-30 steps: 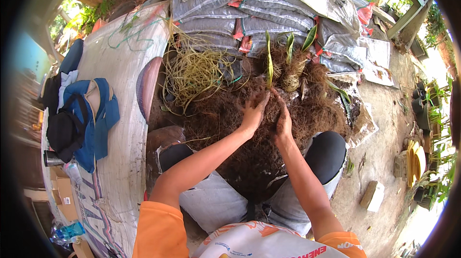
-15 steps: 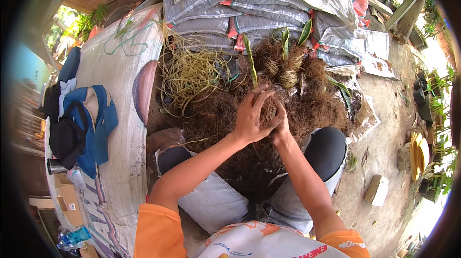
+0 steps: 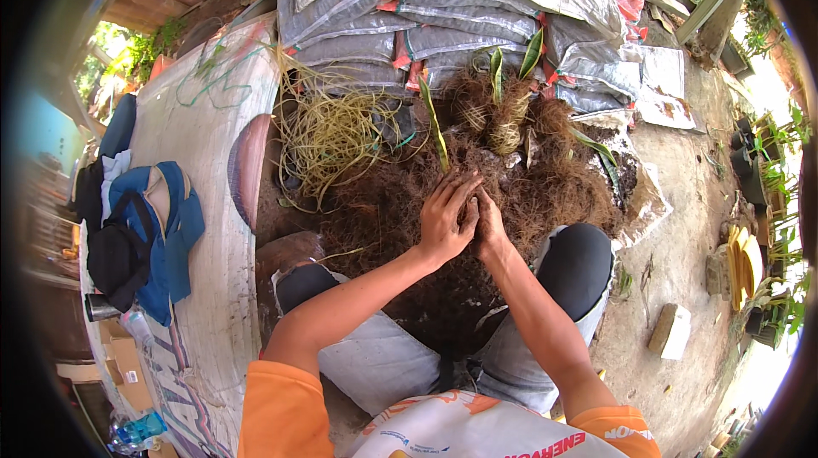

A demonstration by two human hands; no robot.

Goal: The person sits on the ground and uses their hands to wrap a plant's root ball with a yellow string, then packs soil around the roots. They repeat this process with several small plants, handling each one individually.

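My left hand (image 3: 448, 216) and my right hand (image 3: 490, 226) press together at the middle, fingers pointing away from me. Between the palms they squeeze a clump of brown fibre, now mostly hidden. A snake plant leaf (image 3: 433, 124), green with yellow edges, rises just past my left fingertips; its base is hidden by the hands. Beyond lie fibre-wrapped bundles bound with pale strips, such as the round one (image 3: 506, 136), with upright leaves (image 3: 497, 74). Loose brown fibre (image 3: 558, 178) spreads around both hands. Dark soil (image 3: 443, 305) lies below, between my knees.
A tangle of pale yellow-green strips (image 3: 328, 138) lies at left of the fibre. Stacked grey sacks (image 3: 469, 23) stand behind. On the white panel (image 3: 226, 262) at left rests a blue and black bag (image 3: 166, 236). A block (image 3: 670, 332) sits on the right-hand ground.
My hands have closed flatter together and shifted slightly nearer me. The fibre clump that showed between them is now mostly covered. The whole view has shifted a little.
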